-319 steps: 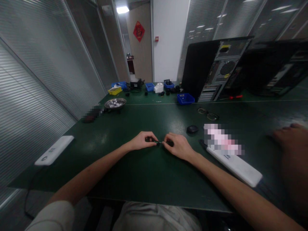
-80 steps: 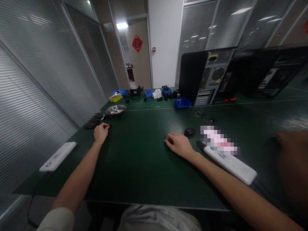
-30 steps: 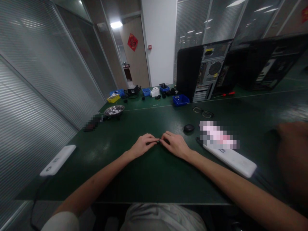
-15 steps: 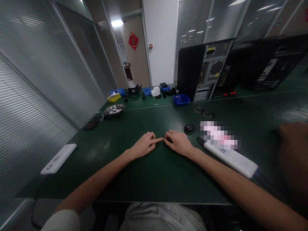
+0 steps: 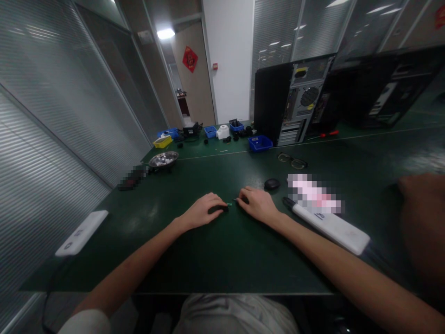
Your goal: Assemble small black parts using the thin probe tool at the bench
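Note:
My left hand point(image 5: 202, 212) rests on the green table point(image 5: 215, 250) with its fingers curled round a small black part point(image 5: 221, 209). My right hand point(image 5: 256, 204) lies just to the right, its fingertips pinched on a tiny thin piece point(image 5: 236, 201) that I cannot make out. A narrow gap separates the two hands. Both forearms stretch across the table's near edge.
A black round object point(image 5: 271, 184), glasses point(image 5: 292, 162), a white bar-shaped device point(image 5: 330, 226) and another person's hand point(image 5: 422, 204) lie to the right. A white device point(image 5: 81, 226), metal bowl point(image 5: 163, 160), blue bins point(image 5: 259, 143) and computer towers point(image 5: 292, 104) stand around.
My left hand reached out to the far left, then came back to the middle. In the last half second its pointing finger curled in over the black part and the hands drew slightly apart.

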Action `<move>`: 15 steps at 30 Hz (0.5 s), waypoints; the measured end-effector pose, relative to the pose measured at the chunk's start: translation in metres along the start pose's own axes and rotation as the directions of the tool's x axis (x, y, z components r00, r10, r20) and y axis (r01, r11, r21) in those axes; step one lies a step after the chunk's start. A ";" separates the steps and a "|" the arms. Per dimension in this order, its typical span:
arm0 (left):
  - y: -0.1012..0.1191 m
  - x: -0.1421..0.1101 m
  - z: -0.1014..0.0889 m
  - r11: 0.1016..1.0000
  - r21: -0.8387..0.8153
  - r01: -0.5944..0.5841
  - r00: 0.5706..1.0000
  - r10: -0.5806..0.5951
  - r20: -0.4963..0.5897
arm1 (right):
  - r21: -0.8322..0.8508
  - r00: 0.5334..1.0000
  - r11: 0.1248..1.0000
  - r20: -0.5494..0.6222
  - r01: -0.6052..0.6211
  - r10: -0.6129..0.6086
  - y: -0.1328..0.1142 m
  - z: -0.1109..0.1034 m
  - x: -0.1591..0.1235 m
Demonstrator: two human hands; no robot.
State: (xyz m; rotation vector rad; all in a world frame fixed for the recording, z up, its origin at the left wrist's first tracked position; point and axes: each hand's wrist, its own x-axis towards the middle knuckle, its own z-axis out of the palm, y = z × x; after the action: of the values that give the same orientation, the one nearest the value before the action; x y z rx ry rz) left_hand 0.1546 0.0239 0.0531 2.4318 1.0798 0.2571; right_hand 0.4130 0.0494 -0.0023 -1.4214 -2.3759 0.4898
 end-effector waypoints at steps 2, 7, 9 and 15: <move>0.006 0.003 0.006 1.000 -0.013 0.001 1.000 -0.001 -0.013 | 0.000 1.000 1.000 -0.006 -0.013 0.013 0.000 0.001 0.001; 0.000 0.010 0.017 0.999 -0.016 0.051 0.998 -0.051 -0.033 | -0.001 1.000 1.000 -0.006 -0.017 0.017 -0.001 0.002 0.001; -0.018 0.008 0.013 0.994 -0.003 0.110 0.991 -0.110 -0.072 | 0.000 1.000 1.000 -0.004 -0.013 0.013 -0.001 0.001 0.001; -0.110 -0.030 -0.043 0.847 0.028 0.532 0.801 -0.492 -0.342 | 0.008 1.000 1.000 0.005 -0.005 0.005 0.000 0.000 0.000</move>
State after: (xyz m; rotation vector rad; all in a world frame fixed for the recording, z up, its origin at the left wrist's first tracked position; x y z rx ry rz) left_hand 0.0476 0.0811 0.0381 2.1271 1.9060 0.4260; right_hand 0.4133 0.0499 -0.0020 -1.4247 -2.3720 0.5042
